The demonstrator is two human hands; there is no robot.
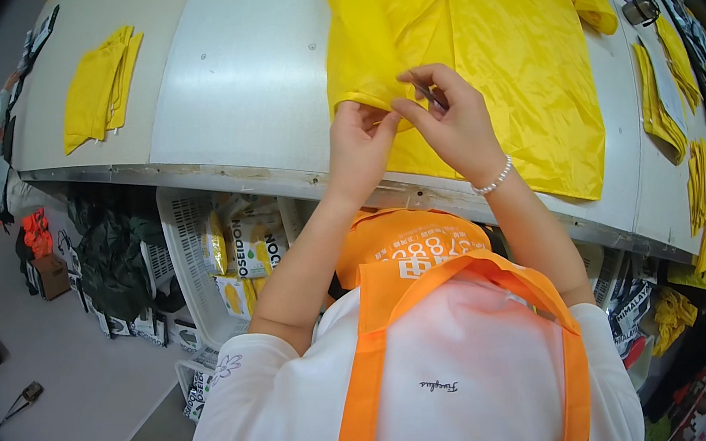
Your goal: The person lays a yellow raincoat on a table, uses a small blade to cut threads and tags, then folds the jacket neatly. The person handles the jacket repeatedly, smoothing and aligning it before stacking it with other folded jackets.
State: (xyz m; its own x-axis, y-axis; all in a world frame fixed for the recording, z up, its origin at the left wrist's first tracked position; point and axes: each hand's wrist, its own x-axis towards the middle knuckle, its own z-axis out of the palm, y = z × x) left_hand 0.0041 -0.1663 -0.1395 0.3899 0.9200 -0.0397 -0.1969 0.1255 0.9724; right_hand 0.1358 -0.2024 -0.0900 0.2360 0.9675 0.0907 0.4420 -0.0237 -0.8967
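Observation:
A shiny yellow raincoat (520, 65) lies spread on the metal table, with one sleeve folded out at the far right. My left hand (360, 150) is closed on the raincoat's edge at its left side, the fingers partly tucked beneath the fabric. Close beside it, my right hand (458, 122) pinches the same edge with thumb and forefinger. A slim dark tool (429, 96) sits in the right hand's fingers; its kind is mostly hidden. The two thumbs nearly meet over the raincoat's edge.
Folded yellow pieces (100, 93) lie on the table's left part, and more yellow fabric (657, 104) on the right. Below the front edge (232, 178), a white plastic basket (184, 260) holds packages. Dark green fabric (113, 261) hangs beside it. Another person's arm shows far left.

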